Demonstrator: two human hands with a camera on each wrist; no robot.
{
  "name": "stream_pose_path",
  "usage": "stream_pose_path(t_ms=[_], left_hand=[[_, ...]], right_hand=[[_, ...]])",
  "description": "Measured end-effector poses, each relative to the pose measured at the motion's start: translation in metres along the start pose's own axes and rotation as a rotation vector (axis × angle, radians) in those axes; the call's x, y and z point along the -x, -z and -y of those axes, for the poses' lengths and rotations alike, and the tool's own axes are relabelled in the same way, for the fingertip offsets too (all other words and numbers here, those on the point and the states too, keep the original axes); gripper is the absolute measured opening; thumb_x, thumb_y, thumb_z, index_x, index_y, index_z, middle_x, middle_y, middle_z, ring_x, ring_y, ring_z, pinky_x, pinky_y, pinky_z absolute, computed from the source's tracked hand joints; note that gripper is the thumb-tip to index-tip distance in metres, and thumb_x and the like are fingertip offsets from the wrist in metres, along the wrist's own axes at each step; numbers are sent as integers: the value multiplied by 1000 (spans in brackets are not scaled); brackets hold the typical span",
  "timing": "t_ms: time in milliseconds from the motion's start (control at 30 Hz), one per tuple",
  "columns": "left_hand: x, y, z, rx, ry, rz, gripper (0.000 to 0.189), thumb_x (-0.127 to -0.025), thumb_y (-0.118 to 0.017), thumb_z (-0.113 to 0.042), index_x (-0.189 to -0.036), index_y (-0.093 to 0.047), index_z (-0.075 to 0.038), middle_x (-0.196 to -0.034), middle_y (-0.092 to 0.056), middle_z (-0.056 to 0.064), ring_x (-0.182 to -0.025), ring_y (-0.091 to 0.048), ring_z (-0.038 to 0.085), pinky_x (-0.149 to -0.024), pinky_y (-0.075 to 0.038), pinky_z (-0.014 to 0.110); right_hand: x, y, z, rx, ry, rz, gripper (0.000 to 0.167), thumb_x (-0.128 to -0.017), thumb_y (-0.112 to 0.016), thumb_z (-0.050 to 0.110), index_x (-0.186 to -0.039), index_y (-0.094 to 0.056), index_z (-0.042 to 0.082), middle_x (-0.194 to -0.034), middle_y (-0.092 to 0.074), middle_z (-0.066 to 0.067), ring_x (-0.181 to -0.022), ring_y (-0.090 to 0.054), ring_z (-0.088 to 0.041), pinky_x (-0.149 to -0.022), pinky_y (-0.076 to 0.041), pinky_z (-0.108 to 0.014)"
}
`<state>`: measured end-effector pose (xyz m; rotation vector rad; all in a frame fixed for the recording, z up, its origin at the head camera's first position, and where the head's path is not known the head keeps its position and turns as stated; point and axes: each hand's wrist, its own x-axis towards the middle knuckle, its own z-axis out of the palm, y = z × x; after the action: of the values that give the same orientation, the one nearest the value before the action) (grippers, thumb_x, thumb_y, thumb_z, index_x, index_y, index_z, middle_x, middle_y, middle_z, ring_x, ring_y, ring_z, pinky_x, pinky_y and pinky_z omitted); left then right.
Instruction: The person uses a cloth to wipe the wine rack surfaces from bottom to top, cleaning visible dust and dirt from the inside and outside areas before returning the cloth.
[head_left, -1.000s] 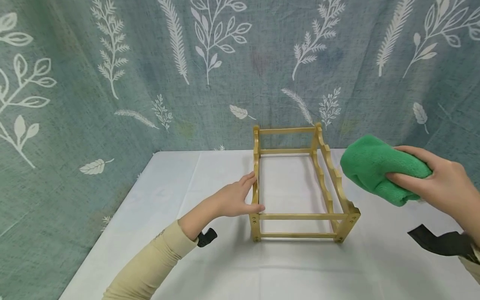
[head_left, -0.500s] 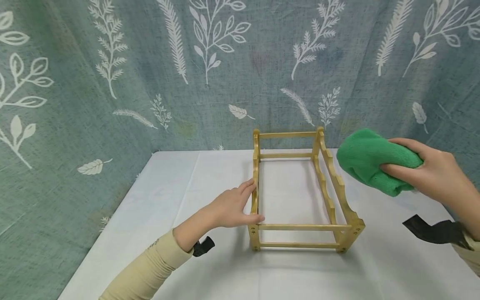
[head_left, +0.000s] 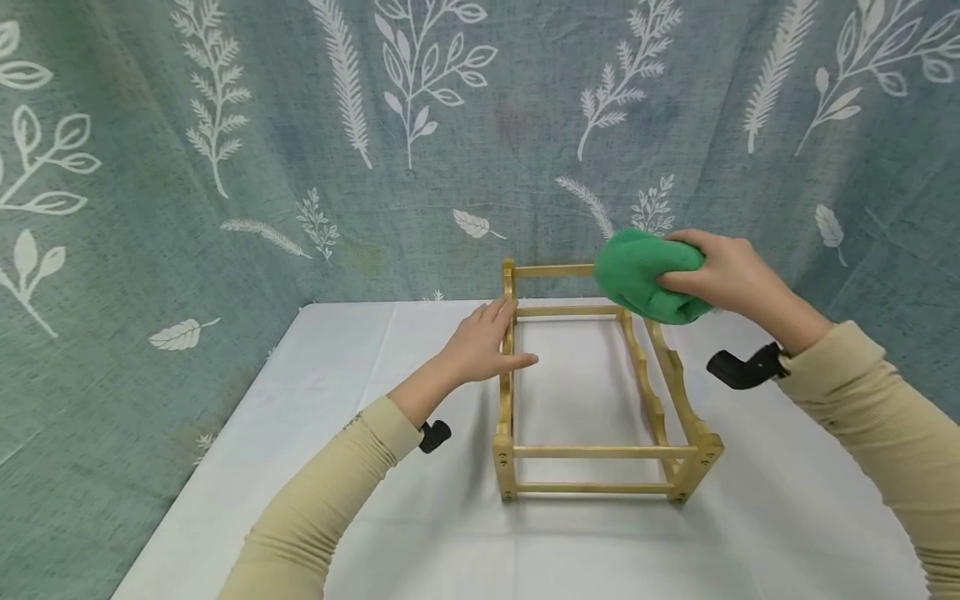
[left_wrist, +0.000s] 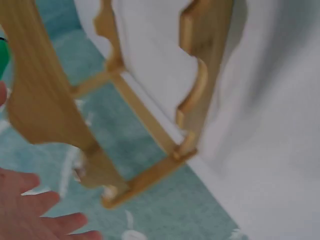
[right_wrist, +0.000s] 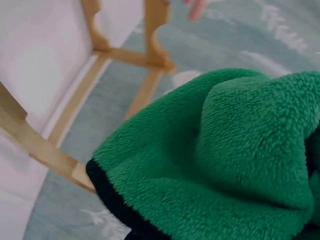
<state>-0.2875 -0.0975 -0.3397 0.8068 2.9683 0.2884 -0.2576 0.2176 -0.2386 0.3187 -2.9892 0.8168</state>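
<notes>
A wooden rack (head_left: pixel 603 452) with wavy-edged side rails stands on the white cloth-covered table. My left hand (head_left: pixel 480 340) is at its left side rail in the head view, fingers spread and fairly straight. In the left wrist view the fingers (left_wrist: pixel 52 225) are splayed beside the rack; whether they touch it I cannot tell. My right hand (head_left: pixel 731 271) grips a bunched green towel (head_left: pixel 647 279) above the rack's far right corner, hiding that corner. Up close in the right wrist view, the towel (right_wrist: pixel 220 150) is fluffy with a dark edge.
White cloth (head_left: pixel 420 533) covers the table around the rack. Behind and to the left hangs a grey-green curtain (head_left: pixel 300 125) with white leaf prints. Black wrist-worn devices (head_left: pixel 742 368) stick out below both wrists.
My right hand has carried the towel leftward and up, from beside the rack to over its far right corner. My left hand has slid farther back along the left rail.
</notes>
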Motion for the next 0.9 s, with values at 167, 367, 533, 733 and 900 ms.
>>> stream_pose_path(t_ms=[167, 367, 533, 733, 900], left_hand=[[-22, -8, 6, 6, 69, 18, 99, -80, -50, -66, -148, -7, -8, -153, -8, 13, -137, -14, 38, -108, -20, 52], [-29, -15, 8, 37, 155, 67, 99, -81, -48, -66, -148, -6, -6, -153, -11, 13, -137, -13, 39, -107, -19, 54], [-27, -15, 11, 73, 185, 57, 95, -83, -49, -62, -148, -8, -7, -153, -11, 11, -138, -12, 38, -108, -18, 54], [-26, -15, 10, 76, 175, 52, 92, -83, -49, -62, -148, -9, -9, -154, -8, 8, -138, -11, 38, -107, -19, 55], [-25, -19, 7, 71, 141, 25, 91, -84, -50, -59, -147, -13, -7, -152, -14, 11, -135, -23, 36, -104, -28, 52]], right_hand=[[-37, -17, 3, 23, 42, 45, 60, -86, -58, 31, -137, -40, 6, -118, -51, -25, -90, -52, -36, -67, -43, -45], [-74, -42, 8, 68, 72, 115, 57, -85, -57, 24, -135, -42, 3, -124, -50, -24, -97, -52, -36, -74, -43, -46], [-104, -75, 19, 62, 65, 185, 56, -85, -56, 21, -136, -41, 3, -125, -50, -23, -92, -52, -32, -71, -43, -41], [-129, -135, 18, 114, 60, 223, 53, -84, -58, 16, -134, -44, 4, -124, -53, -19, -92, -52, -29, -75, -43, -41], [-139, -187, 13, 147, 68, 182, 52, -86, -61, 19, -134, -44, 7, -117, -57, -19, -92, -58, -30, -75, -48, -41]])
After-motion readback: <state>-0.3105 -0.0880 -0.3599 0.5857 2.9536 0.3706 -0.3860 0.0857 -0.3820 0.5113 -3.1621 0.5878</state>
